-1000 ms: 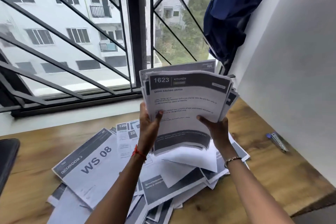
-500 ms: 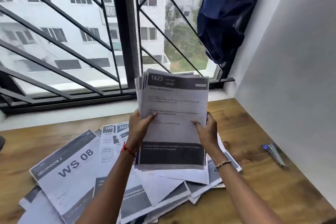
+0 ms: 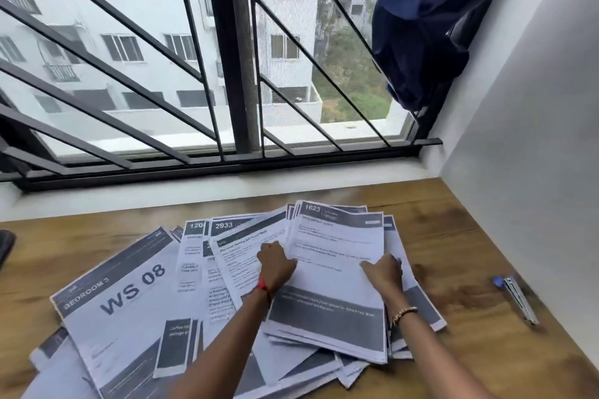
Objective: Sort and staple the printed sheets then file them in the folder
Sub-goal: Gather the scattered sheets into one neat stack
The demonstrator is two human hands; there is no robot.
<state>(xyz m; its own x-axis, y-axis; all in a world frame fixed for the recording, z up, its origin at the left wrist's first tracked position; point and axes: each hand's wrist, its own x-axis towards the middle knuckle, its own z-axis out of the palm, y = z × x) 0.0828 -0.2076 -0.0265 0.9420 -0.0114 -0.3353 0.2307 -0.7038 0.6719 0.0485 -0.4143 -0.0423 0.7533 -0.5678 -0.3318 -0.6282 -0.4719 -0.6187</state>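
A stack of printed sheets (image 3: 337, 249), topped by a page headed "1623", rests flat on a loose spread of other sheets on the wooden table (image 3: 460, 236). My left hand (image 3: 275, 264) grips the stack's left edge and my right hand (image 3: 384, 270) grips its right edge. Left of the stack lie a large "WS 08" sheet (image 3: 123, 295) and a page numbered "2933" (image 3: 227, 227), with more pages half buried beneath them. A blue and silver stapler (image 3: 517, 298) lies on the table to the right, apart from the papers. No folder is in view.
A barred window (image 3: 240, 74) and its white sill run along the table's far edge. A white wall (image 3: 534, 139) closes the right side, with a dark blue cloth (image 3: 421, 26) hanging in the corner. A dark object (image 3: 5, 246) pokes in at the left edge.
Both hands have lowered the stack from an upright hold in front of the window down flat onto the spread sheets.
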